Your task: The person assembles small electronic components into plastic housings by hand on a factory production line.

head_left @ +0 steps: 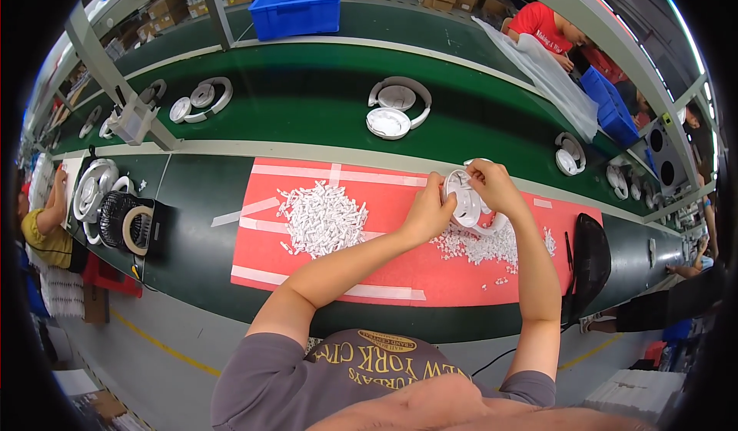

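Observation:
A pair of white headphones [467, 210] is held up over the red mat, the open inside of one ear cup facing me. My left hand [432, 214] grips that cup by its left side, thumb on the rim. The bent fingers of my right hand [492, 187] close on its upper right edge; whether they also pinch a small part is hidden. Below both hands spreads a pile of tiny white plastic pieces [492, 248]. Left of it lies a larger heap of longer white plastic pieces [323, 220].
Beyond the red mat [400, 277], a green conveyor belt [307, 93] carries several white headphones [398, 108]. A black object [590, 262] stands at the mat's right end. Headphones and a tape roll [138, 230] sit left. Blue bins [296, 4] and co-workers [542, 28] are farther off.

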{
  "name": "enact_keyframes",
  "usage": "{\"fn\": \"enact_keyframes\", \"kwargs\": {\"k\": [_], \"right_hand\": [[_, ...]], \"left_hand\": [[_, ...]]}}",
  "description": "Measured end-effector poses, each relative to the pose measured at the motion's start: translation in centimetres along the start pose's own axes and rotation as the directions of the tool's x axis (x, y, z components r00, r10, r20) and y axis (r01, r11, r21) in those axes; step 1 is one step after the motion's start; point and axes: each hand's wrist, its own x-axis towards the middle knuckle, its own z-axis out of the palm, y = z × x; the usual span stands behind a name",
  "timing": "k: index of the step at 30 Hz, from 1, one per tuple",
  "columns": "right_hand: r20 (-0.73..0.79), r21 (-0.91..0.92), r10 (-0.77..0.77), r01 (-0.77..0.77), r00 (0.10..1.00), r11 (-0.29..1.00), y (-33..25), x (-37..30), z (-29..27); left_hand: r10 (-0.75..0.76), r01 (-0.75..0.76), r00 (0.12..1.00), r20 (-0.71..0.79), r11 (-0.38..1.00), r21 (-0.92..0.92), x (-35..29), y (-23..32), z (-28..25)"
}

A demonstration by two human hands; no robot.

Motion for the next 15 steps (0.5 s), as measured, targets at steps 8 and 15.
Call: {"fn": "enact_keyframes", "kwargs": {"k": [8,15], "right_hand": [[-0.032,-0.089,-0.012,0.009,0.999,0.996,-0.51,-0.19,0.49],[-0.018,-0.039,0.038,-0.038,0.999,0.999,-0.72,-0.09,0.25]], "left_hand": [[0.045,-0.044,0.998,-0.035,0.999,0.025,-0.30,-0.12,0.21],[0.027,-0.026,1.000,-0.007,0.999,0.045,-0.27,0.06,-0.10]]}}
